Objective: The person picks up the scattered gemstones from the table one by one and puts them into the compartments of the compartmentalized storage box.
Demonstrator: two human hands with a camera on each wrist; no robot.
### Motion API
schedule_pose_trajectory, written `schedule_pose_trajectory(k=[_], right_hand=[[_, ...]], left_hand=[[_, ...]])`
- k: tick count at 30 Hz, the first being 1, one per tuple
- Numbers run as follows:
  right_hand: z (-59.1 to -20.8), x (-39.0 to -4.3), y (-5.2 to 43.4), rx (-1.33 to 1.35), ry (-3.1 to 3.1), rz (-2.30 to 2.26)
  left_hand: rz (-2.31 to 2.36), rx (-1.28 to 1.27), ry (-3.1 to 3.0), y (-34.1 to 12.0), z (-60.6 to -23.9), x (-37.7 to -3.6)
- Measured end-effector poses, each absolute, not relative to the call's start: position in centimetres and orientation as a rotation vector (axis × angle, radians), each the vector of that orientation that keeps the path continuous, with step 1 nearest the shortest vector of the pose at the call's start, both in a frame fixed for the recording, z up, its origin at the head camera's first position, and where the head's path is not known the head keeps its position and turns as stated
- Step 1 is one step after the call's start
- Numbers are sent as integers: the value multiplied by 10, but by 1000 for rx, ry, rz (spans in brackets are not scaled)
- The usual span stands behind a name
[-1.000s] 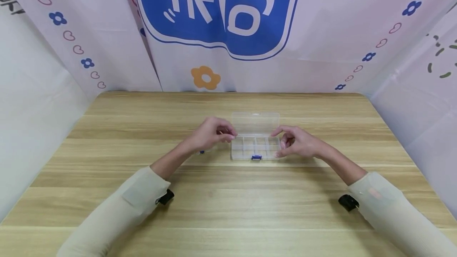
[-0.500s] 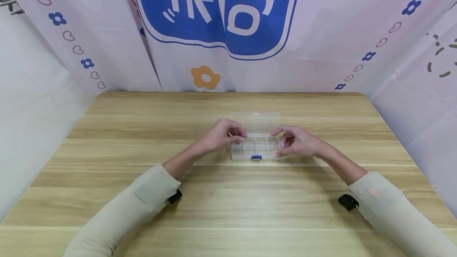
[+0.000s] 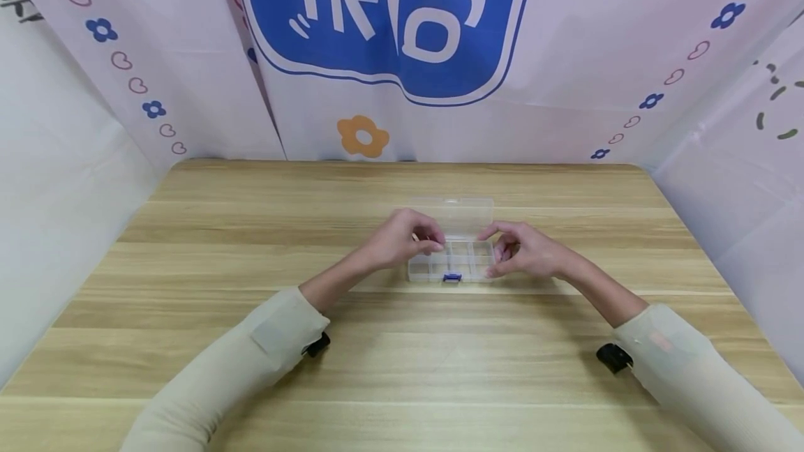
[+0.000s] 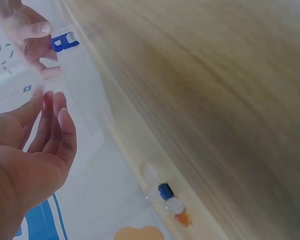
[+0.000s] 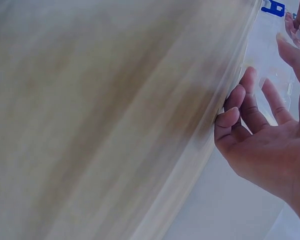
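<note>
**Small piece over an open box: a slip is the risk**

The left hand (image 3: 402,239) is pinching something small over the left compartments of the clear plastic box (image 3: 451,261); what it is, I cannot tell. Let go off-centre, it could, I judge, be bouncing off a divider and rolling onto the table (image 3: 251,229). A few loose beads (image 4: 165,192) are lying near that hand. The box is sitting mid-table between both hands, long axis running left to right, lid (image 3: 461,213) tilted away, blue latch (image 3: 451,276) facing the person. The right hand (image 3: 521,251) is gripping the box's right end, fingers curled round it
</note>
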State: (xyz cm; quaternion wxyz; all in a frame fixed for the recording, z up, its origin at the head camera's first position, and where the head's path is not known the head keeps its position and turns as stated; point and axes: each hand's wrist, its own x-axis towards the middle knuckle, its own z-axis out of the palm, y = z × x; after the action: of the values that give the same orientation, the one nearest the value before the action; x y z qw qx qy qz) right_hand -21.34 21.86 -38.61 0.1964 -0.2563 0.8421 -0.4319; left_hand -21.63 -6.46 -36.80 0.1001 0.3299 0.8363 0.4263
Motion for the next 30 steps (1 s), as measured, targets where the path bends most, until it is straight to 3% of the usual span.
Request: schedule_pose_trajectory(k=[30], right_hand=[[-387, -214, 220, -708, 2343, -1226]], left_hand=[[1226, 967, 2429, -24, -369, -221]])
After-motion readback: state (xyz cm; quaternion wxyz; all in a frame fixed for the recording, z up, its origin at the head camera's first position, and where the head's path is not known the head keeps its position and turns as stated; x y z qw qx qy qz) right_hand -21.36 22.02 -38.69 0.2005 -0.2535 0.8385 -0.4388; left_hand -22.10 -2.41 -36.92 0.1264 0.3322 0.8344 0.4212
